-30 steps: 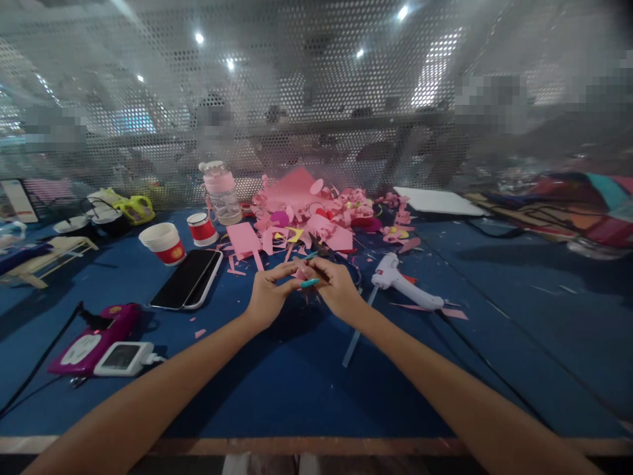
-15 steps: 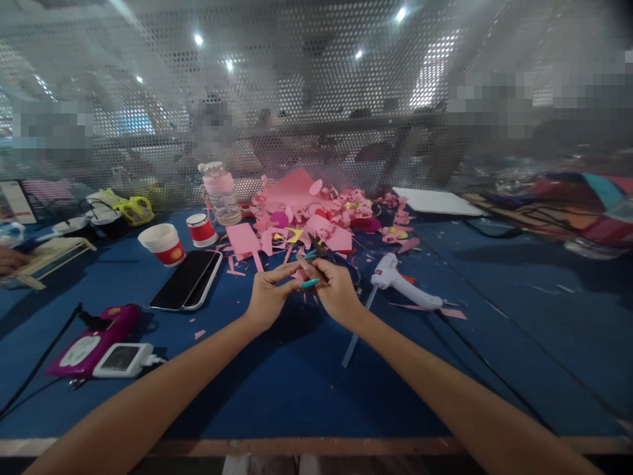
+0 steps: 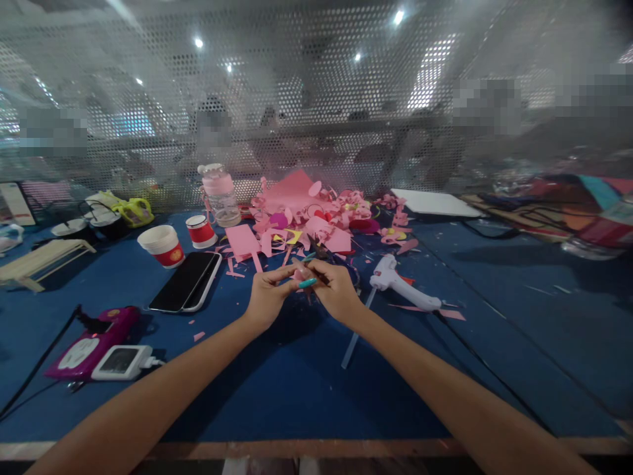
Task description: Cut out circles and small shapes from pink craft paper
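Note:
My left hand [image 3: 268, 298] and my right hand [image 3: 337, 292] meet at the middle of the table, fingertips pinched together. Between them is a small pink piece [image 3: 299, 273], seemingly craft paper; its shape is mostly hidden by the fingers. Long teal nails show at the fingertips. Just beyond the hands, dark scissors [image 3: 320, 248] lie among pink paper scraps [image 3: 339, 236]. A white glue gun [image 3: 403, 284], with a clear glue stick [image 3: 357, 338] in its back end, lies to the right of my right hand.
Left of my hands are a phone [image 3: 185, 282], paper cups [image 3: 161, 245], a red-and-white roll [image 3: 200, 231], a pink-lidded bottle [image 3: 220, 194] and a purple power strip [image 3: 96, 343]. A small wooden bench [image 3: 44, 259] stands far left. A white board [image 3: 435, 202] lies back right, before the perforated screen [image 3: 297, 99].
My hands stay nearly in place; the pink piece has turned slightly between the fingers. Another person's hand at the left edge has gone from the wooden bench.

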The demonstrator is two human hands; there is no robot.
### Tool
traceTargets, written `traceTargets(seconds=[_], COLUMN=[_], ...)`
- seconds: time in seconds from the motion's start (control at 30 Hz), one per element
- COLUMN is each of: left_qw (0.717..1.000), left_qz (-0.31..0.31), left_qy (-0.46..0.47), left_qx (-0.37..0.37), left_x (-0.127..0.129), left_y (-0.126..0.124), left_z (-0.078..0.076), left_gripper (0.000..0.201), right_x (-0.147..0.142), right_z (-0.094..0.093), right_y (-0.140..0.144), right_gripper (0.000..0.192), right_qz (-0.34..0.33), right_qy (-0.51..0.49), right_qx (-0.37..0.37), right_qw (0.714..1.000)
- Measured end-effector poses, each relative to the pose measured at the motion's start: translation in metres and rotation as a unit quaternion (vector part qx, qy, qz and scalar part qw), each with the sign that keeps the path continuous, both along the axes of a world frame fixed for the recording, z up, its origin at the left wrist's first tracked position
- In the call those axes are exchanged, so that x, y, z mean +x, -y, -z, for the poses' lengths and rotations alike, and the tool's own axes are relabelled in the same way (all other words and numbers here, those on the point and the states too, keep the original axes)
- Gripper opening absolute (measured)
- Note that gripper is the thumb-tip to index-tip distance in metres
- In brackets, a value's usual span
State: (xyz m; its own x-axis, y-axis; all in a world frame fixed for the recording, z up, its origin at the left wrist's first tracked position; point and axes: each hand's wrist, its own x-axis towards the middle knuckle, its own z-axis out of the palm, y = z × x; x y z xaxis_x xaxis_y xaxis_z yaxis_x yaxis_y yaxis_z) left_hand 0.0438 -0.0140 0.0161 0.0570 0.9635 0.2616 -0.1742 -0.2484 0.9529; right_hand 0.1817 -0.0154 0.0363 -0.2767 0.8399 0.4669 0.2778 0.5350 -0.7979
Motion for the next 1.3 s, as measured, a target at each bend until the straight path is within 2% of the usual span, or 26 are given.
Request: traceTargets(seconds=[0.23,0.4,0.6,0.73,0.8,0.97,1.1,1.2,1.3], left_qw=[1.0,0.999,1.0,1.0,1.0,1.0,0.999,0.997,0.996], left_qz=[-0.025,-0.042,-0.001,0.008,0.008,0.0,0.006,0.006,0.009], left_qy=[-0.011,-0.011,0.011,0.008,0.006,0.011,0.045,0.07,0.084], left_qx=[0.01,-0.007,-0.024,-0.022,-0.017,-0.013,-0.02,-0.024,-0.03], left_x=[0.001,0.002,0.003,0.002,0.001,0.001,0.002,0.002,0.001], left_y=[0.001,0.001,0.002,0.002,0.002,0.002,0.001,-0.001,-0.003], left_z=[0.0,0.0,-0.005,-0.005,-0.003,-0.001,-0.005,-0.006,-0.005], left_gripper=[0.03,0.032,0.031,0.027,0.028,0.029,0.029,0.03,0.034], right_x=[-0.013,-0.012,0.001,0.005,0.004,0.004,0.006,0.006,0.005], right_z=[0.007,0.007,0.003,0.0,-0.001,0.001,0.001,-0.001,-0.002], right_y=[0.008,0.008,0.001,-0.001,-0.001,0.001,0.0,-0.004,-0.008], right_gripper=[0.031,0.028,0.007,0.008,0.009,0.009,0.008,0.012,0.014], right_qz=[0.062,0.069,0.047,0.035,0.04,0.052,0.055,0.026,-0.029], right_qy=[-0.051,-0.041,0.051,0.085,0.093,0.076,0.011,-0.086,-0.165], right_qx=[-0.02,-0.024,0.049,0.122,0.136,0.1,0.11,0.04,-0.04], right_qw=[0.997,0.997,0.996,0.988,0.986,0.991,0.992,0.995,0.985])
